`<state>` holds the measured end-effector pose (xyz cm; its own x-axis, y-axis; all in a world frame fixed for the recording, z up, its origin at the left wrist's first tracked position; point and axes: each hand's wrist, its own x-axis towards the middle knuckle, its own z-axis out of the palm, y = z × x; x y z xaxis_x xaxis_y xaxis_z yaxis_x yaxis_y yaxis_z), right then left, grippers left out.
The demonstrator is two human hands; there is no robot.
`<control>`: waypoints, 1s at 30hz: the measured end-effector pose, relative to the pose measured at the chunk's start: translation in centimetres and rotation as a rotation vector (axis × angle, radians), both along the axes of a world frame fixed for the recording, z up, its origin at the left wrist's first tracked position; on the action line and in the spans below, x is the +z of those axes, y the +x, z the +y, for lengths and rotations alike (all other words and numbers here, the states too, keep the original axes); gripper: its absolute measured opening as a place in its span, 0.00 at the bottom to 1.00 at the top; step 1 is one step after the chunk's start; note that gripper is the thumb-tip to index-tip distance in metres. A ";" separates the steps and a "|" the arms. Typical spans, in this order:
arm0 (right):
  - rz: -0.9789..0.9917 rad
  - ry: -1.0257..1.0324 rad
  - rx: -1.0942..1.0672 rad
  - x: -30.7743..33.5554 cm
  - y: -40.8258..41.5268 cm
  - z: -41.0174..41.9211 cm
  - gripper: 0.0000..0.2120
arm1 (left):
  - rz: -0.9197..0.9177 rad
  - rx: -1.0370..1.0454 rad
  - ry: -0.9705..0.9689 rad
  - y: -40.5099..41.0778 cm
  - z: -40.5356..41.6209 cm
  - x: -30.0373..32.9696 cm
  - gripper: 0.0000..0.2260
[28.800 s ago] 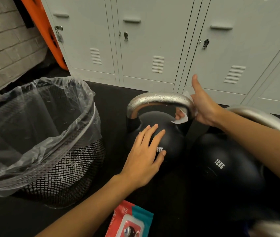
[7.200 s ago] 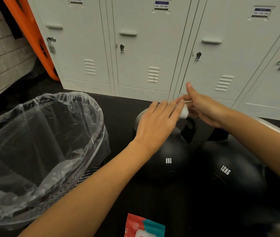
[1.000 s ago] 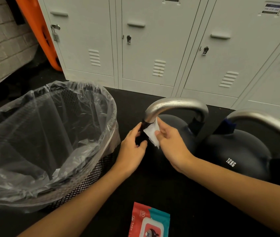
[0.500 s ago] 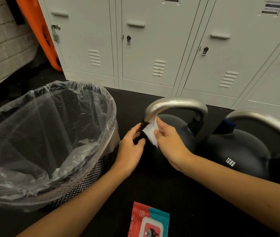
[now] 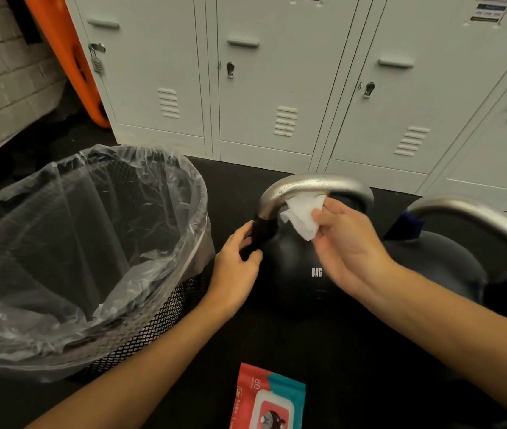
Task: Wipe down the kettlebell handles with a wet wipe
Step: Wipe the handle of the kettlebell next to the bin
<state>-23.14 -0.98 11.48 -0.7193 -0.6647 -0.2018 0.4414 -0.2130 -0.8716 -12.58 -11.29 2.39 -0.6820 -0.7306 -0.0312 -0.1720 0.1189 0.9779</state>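
Two hands work on the nearer kettlebell [image 5: 295, 267] in the head view. The right hand [image 5: 348, 243] pinches a crumpled white wipe [image 5: 303, 216] between thumb and fingertips, its top edge against the underside of the steel handle [image 5: 314, 185]. The left hand [image 5: 236, 264] curls round the black base of the handle's left leg, just below and left of the wipe, steadying the weight. To do this well, I judge the wipe should be wrapped round the bar and drawn along the whole arch — underside included — with the left grip holding firm.

Right of the wiping hand stands a second kettlebell [image 5: 450, 261], its handle [image 5: 478, 218] probably next. Everything sits on a black floor [image 5: 354, 366]: a lined mesh bin [image 5: 85, 258] left of the steadying hand, a wipe pack [image 5: 267, 397] nearer the person, pale lockers [image 5: 277, 72] beyond.
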 end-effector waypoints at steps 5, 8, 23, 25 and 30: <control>-0.142 -0.005 -0.220 0.0 -3.1 1.3 0.14 | -0.008 0.002 -0.010 0.0 0.1 0.2 0.26; -0.231 0.020 -0.281 -0.1 -4.3 2.0 0.19 | -0.014 0.001 -0.008 0.0 0.2 0.2 0.26; 0.377 0.349 0.341 0.0 0.2 1.6 0.20 | -0.009 0.016 -0.051 -0.3 0.3 0.0 0.25; 0.522 0.385 0.357 1.1 -1.1 3.2 0.21 | 0.005 0.019 -0.046 -0.3 0.3 0.0 0.25; 0.605 0.332 0.108 3.8 -6.0 6.1 0.19 | 0.015 0.025 -0.045 -0.4 0.4 -0.1 0.25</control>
<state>-29.12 5.08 15.25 -0.7028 -0.7114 0.0084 -0.1387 0.1255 -0.9824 -12.93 -10.91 2.33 -0.6638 -0.7478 0.0116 -0.1612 0.1582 0.9742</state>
